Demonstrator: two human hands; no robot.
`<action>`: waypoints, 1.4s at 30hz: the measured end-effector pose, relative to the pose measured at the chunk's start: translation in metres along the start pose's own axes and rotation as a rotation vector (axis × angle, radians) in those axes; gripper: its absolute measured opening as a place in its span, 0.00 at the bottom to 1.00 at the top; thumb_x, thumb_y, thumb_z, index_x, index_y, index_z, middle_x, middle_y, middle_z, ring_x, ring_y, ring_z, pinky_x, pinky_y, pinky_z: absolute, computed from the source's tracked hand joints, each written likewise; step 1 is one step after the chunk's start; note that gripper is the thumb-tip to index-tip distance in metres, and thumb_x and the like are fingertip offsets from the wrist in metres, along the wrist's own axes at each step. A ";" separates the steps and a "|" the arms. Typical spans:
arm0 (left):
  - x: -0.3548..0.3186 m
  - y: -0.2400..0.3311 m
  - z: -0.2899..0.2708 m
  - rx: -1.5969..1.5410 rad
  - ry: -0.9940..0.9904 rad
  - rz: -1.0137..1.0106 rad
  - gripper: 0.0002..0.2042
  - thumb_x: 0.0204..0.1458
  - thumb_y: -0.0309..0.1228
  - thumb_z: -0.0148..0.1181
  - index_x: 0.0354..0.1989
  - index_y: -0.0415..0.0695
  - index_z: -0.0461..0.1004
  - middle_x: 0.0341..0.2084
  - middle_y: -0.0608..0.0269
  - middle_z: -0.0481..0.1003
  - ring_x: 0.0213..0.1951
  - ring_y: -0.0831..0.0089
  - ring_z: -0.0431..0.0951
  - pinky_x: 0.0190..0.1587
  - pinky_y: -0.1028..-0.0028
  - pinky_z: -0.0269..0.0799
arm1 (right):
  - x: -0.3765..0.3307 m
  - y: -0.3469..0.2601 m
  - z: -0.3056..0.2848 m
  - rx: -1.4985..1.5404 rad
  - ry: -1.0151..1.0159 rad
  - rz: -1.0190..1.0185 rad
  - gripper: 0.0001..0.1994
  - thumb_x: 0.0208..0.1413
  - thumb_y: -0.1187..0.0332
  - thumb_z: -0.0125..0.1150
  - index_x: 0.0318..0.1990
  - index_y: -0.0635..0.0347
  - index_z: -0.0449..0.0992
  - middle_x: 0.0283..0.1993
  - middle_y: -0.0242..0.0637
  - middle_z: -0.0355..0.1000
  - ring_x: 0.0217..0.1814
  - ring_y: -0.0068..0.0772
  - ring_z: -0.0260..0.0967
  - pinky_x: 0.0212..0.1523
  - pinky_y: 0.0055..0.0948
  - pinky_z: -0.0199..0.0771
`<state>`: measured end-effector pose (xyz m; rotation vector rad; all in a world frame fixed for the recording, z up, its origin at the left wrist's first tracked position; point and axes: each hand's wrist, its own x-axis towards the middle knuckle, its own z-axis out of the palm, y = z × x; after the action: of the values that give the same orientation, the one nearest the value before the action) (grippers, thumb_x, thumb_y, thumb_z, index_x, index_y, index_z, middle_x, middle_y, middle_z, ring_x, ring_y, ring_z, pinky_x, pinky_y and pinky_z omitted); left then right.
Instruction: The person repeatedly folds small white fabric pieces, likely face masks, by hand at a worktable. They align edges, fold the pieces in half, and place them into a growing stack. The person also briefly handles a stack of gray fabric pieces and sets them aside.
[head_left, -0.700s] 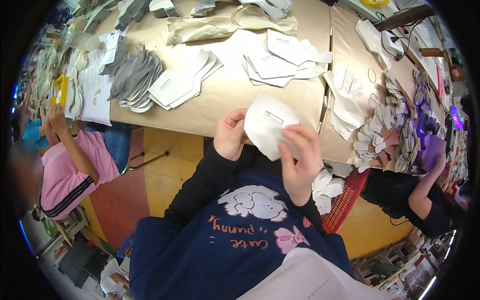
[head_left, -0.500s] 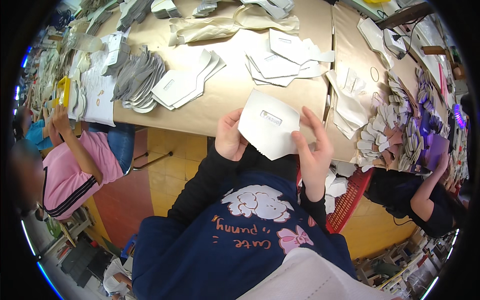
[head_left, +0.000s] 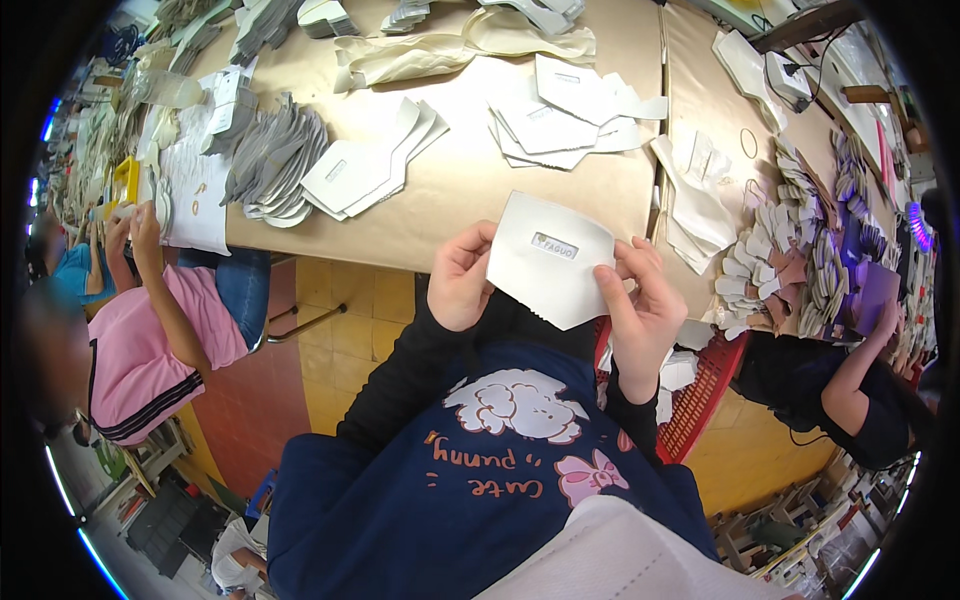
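A white cut piece with a small grey rectangular label and a jagged lower edge is held up over my lap, just in front of the table edge. My left hand pinches its left side between thumb and fingers. On the other side, my right hand grips the right edge, thumb on the front face and fingers behind. Beyond my hands lie similar labelled white pieces in a loose overlapping pile. Another few white pieces, fanned out, rest to the left of that pile.
Stacks of grey pieces stand at the left, cream fabric farther back. Many cut pieces crowd the right table. A red basket is beside my right arm. Co-workers sit on both sides, one in a pink shirt.
Both hands still hold the white piece, which has shifted slightly right and toward me. My right hand has closed its raised fingers in behind the edge. The co-worker at left moved their hands.
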<state>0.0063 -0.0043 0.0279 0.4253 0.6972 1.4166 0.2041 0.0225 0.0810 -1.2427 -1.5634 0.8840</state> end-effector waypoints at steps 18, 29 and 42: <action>0.015 -0.010 -0.027 1.634 0.213 0.033 0.19 0.48 0.31 0.72 0.49 0.41 0.78 0.47 0.57 0.76 0.48 0.64 0.76 0.50 0.70 0.71 | 0.005 0.068 0.016 -0.667 -0.319 -0.005 0.26 0.50 0.70 0.70 0.60 0.52 0.76 0.53 0.40 0.70 0.57 0.43 0.65 0.71 0.43 0.52; 0.011 -0.026 -0.048 1.934 -0.251 0.434 0.18 0.56 0.33 0.63 0.56 0.60 0.76 0.65 0.76 0.68 0.68 0.64 0.63 0.69 0.38 0.47 | -0.026 0.079 0.023 -0.893 -0.368 -0.208 0.21 0.56 0.64 0.66 0.58 0.31 0.77 0.67 0.14 0.67 0.72 0.37 0.59 0.69 0.77 0.20; 0.009 -0.036 -0.055 2.009 -0.212 0.470 0.21 0.54 0.37 0.64 0.58 0.66 0.76 0.66 0.76 0.67 0.67 0.65 0.64 0.66 0.30 0.46 | -0.028 0.069 0.027 -1.006 -0.423 -0.151 0.23 0.58 0.64 0.65 0.60 0.29 0.75 0.69 0.16 0.64 0.73 0.38 0.56 0.66 0.82 0.24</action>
<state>-0.0035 -0.0070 -0.0377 2.3240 1.7443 0.5308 0.2023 0.0115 0.0025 -1.6225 -2.5651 0.2161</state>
